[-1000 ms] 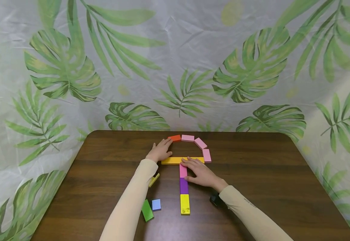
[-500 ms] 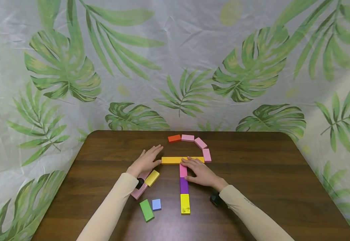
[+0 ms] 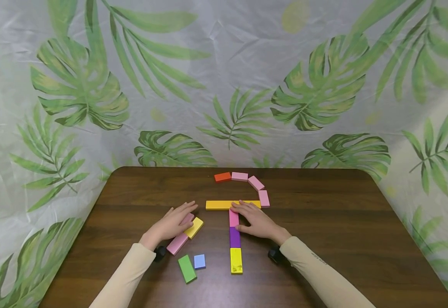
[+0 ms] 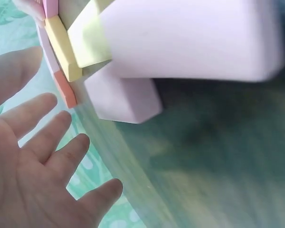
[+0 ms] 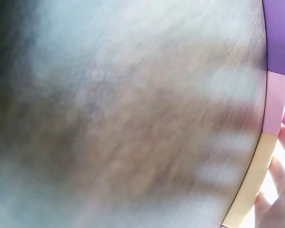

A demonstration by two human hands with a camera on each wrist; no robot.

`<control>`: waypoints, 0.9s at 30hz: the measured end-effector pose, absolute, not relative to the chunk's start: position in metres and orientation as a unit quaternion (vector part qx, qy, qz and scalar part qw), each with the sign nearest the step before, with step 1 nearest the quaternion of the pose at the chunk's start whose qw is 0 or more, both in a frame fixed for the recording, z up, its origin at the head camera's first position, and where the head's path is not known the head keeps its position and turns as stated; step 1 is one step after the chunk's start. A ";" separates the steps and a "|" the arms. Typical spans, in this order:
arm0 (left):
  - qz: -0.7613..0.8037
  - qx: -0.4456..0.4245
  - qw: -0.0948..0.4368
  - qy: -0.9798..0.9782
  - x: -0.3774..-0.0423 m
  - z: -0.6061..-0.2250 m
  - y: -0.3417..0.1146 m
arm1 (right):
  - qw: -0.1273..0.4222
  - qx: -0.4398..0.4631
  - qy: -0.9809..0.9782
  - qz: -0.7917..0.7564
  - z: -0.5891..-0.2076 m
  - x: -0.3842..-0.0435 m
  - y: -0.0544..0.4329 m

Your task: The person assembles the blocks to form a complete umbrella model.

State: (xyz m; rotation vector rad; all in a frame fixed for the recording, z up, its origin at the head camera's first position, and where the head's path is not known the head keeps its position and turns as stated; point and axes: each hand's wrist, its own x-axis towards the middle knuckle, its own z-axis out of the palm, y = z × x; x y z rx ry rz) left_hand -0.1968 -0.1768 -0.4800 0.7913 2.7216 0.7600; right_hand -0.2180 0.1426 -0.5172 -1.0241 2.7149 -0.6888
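Observation:
My left hand point(image 3: 171, 222) hovers over a pink block point(image 3: 177, 244) and a yellow block point(image 3: 195, 228) that lie side by side on the left. Its fingers are spread and hold nothing in the left wrist view, where pale pink blocks point(image 4: 190, 38) loom close. The fingertips of my right hand point(image 3: 258, 220) rest at the long orange block point(image 3: 218, 205) and the top of a column: pink block point(image 3: 233, 218), purple block point(image 3: 235, 237), bright yellow block point(image 3: 236, 261). Above the orange block, a red block point(image 3: 222, 176) and several pink blocks point(image 3: 256, 182) form a curve.
Nearer the front lie a green block point(image 3: 187, 268) and a small blue block point(image 3: 199, 261). All sit on a dark wooden table point(image 3: 343, 222). Behind its far edge hangs a leaf-patterned cloth point(image 3: 247, 64).
My left hand has drawn back from beside the red block, left and toward me, over the pink and yellow blocks. My right hand has stayed in place.

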 end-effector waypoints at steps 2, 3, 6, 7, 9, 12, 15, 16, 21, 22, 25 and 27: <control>0.257 0.267 0.097 0.924 -0.189 -0.482 -0.181 | 0.079 -0.343 0.907 -0.231 -0.517 -0.218 0.143; 0.256 0.266 0.093 0.925 -0.185 -0.483 -0.183 | 0.079 -0.343 0.907 -0.231 -0.517 -0.218 0.143; 0.252 0.264 0.077 0.928 -0.177 -0.485 -0.188 | 0.080 -0.343 0.907 -0.231 -0.517 -0.218 0.143; 0.251 0.261 0.074 0.929 -0.175 -0.485 -0.189 | 0.080 -0.343 0.907 -0.231 -0.517 -0.218 0.143; 0.249 0.256 0.069 0.931 -0.173 -0.486 -0.190 | 0.080 -0.342 0.907 -0.231 -0.517 -0.218 0.144; 0.242 0.248 0.066 0.936 -0.174 -0.489 -0.191 | 0.078 -0.343 0.908 -0.230 -0.519 -0.219 0.144; 0.230 0.241 0.061 0.941 -0.177 -0.492 -0.191 | 0.074 -0.346 0.907 -0.227 -0.521 -0.219 0.144; 0.226 0.241 0.058 0.942 -0.178 -0.493 -0.191 | 0.072 -0.347 0.907 -0.226 -0.522 -0.220 0.144; 0.212 0.240 0.047 0.946 -0.184 -0.496 -0.190 | 0.068 -0.347 0.908 -0.226 -0.524 -0.220 0.144; 0.211 0.238 0.047 0.947 -0.186 -0.496 -0.190 | 0.069 -0.346 0.908 -0.226 -0.523 -0.220 0.144; 0.209 0.228 0.051 0.949 -0.191 -0.495 -0.190 | 0.072 -0.345 0.908 -0.226 -0.522 -0.220 0.144; 0.212 0.219 0.056 0.951 -0.194 -0.495 -0.189 | 0.073 -0.346 0.908 -0.225 -0.521 -0.219 0.143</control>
